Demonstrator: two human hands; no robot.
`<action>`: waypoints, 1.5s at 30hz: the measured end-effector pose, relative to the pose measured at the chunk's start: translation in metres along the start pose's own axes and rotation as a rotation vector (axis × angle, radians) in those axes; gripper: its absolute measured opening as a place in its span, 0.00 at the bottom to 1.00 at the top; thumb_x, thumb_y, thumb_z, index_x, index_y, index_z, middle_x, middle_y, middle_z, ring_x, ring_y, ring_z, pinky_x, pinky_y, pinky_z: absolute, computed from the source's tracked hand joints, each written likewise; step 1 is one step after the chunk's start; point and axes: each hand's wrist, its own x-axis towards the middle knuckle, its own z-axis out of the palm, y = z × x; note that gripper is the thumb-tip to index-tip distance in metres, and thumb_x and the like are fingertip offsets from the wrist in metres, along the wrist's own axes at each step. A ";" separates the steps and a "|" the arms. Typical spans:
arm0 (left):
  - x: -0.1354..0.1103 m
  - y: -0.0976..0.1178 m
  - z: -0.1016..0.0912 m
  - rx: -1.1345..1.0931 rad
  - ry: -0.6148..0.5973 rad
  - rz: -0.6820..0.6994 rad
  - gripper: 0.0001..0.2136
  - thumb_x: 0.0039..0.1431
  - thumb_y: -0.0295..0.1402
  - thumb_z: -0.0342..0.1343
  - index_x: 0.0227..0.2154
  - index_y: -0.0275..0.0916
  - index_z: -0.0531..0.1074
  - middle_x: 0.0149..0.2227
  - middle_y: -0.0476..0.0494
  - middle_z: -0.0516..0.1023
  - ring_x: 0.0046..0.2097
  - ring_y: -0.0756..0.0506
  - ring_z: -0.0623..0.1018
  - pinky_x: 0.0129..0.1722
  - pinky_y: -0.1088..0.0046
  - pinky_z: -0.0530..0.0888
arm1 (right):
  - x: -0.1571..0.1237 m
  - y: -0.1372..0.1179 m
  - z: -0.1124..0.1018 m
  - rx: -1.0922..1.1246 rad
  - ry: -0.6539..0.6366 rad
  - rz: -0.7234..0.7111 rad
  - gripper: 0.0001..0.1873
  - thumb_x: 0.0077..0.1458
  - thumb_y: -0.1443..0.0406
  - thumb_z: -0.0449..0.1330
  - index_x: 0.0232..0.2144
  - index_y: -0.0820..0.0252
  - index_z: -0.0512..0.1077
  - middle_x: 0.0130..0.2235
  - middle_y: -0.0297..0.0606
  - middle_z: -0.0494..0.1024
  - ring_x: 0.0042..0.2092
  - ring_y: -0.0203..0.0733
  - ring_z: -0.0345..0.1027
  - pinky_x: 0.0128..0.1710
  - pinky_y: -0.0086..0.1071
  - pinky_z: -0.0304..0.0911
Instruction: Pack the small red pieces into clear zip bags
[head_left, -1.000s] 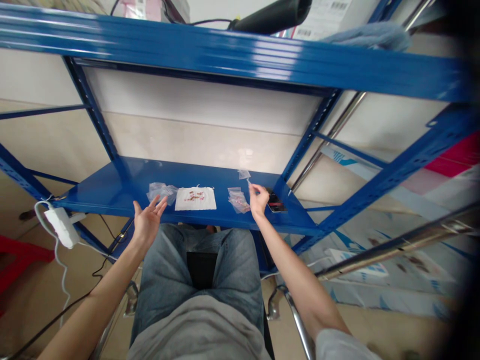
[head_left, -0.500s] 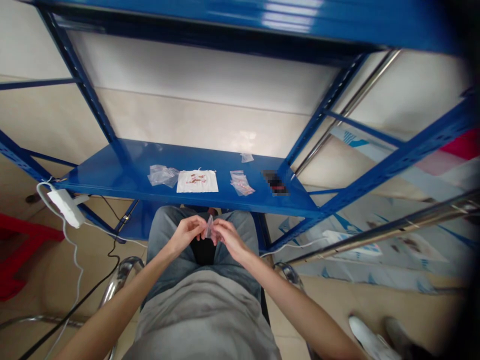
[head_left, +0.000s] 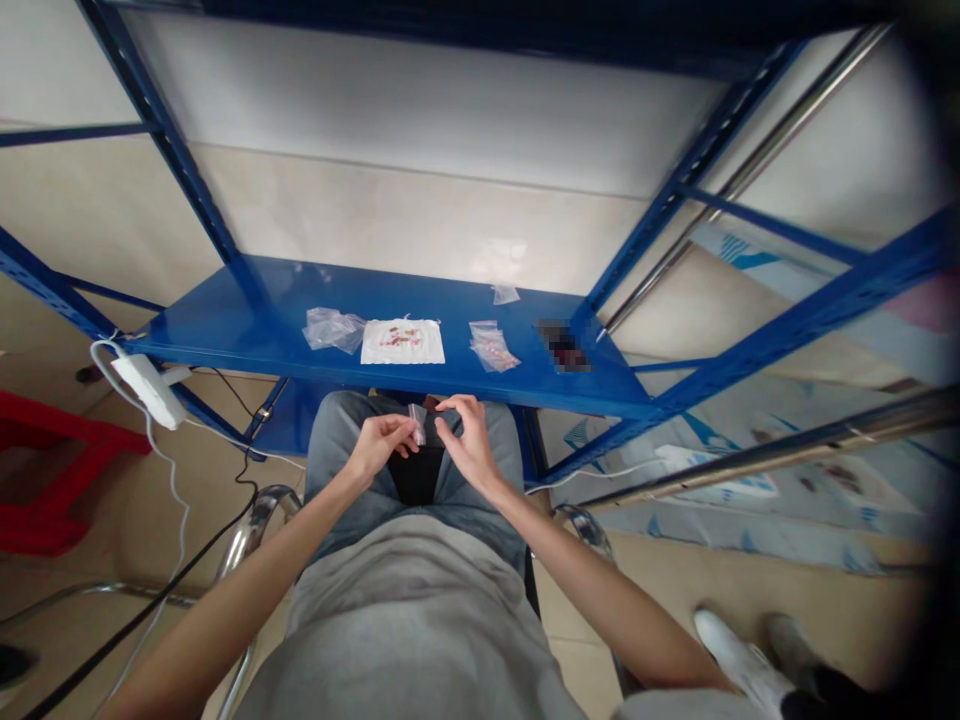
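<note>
Over my lap, my left hand [head_left: 384, 446] pinches a small clear zip bag [head_left: 418, 424] by its left side; I cannot make out its contents. My right hand [head_left: 468, 440] is just right of the bag, apart from it, thumb and fingers spread with nothing between them. On the blue shelf [head_left: 277, 285] in front of me lies a white cloth pouch [head_left: 375, 347] with small reddish and brown pieces on top. To its left is a heap of clear plastic bags [head_left: 331, 330]. To its right lie small zip bags [head_left: 493, 346] with pinkish contents.
Another clear bag [head_left: 505, 294] lies near the shelf's back edge, and a blurred-out dark object [head_left: 564, 346] at its right. A white power strip [head_left: 150, 388] with cables hangs at the left upright. A red stool [head_left: 71, 480] stands left; another person's shoes [head_left: 739, 655] show at lower right.
My right hand has let go of the small zip bag and opened away to the right. My left hand still holds the bag. The camera view has shifted slightly.
</note>
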 end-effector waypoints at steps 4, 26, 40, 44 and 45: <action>-0.001 -0.002 0.002 0.004 -0.027 0.007 0.16 0.51 0.43 0.64 0.37 0.37 0.76 0.27 0.42 0.80 0.28 0.45 0.79 0.24 0.74 0.71 | -0.006 0.000 0.005 0.065 -0.092 -0.027 0.04 0.56 0.63 0.60 0.36 0.53 0.73 0.40 0.38 0.74 0.46 0.47 0.67 0.50 0.40 0.61; -0.010 0.006 0.008 0.353 -0.117 0.231 0.11 0.62 0.40 0.52 0.30 0.37 0.71 0.25 0.47 0.76 0.27 0.49 0.75 0.29 0.75 0.69 | -0.008 0.000 0.008 0.218 -0.350 0.050 0.10 0.61 0.63 0.54 0.28 0.59 0.70 0.28 0.33 0.74 0.31 0.37 0.68 0.34 0.29 0.60; -0.017 0.018 0.008 0.464 -0.157 0.230 0.10 0.63 0.35 0.49 0.32 0.36 0.71 0.28 0.45 0.79 0.31 0.48 0.78 0.32 0.75 0.70 | -0.010 -0.002 0.008 0.272 -0.524 0.103 0.12 0.64 0.63 0.47 0.28 0.58 0.61 0.23 0.28 0.66 0.25 0.34 0.61 0.28 0.27 0.55; -0.018 0.018 0.009 0.495 -0.183 0.252 0.07 0.62 0.32 0.49 0.32 0.36 0.70 0.29 0.46 0.79 0.31 0.48 0.77 0.31 0.76 0.68 | -0.010 0.000 0.007 0.196 -0.524 0.097 0.09 0.60 0.65 0.50 0.27 0.58 0.61 0.23 0.28 0.67 0.25 0.33 0.61 0.27 0.26 0.53; -0.018 0.017 0.009 0.518 -0.181 0.267 0.07 0.61 0.31 0.49 0.31 0.37 0.70 0.29 0.46 0.79 0.30 0.49 0.77 0.31 0.76 0.68 | -0.011 0.001 0.008 0.163 -0.513 0.089 0.08 0.58 0.66 0.50 0.26 0.58 0.61 0.23 0.28 0.67 0.25 0.33 0.60 0.27 0.26 0.52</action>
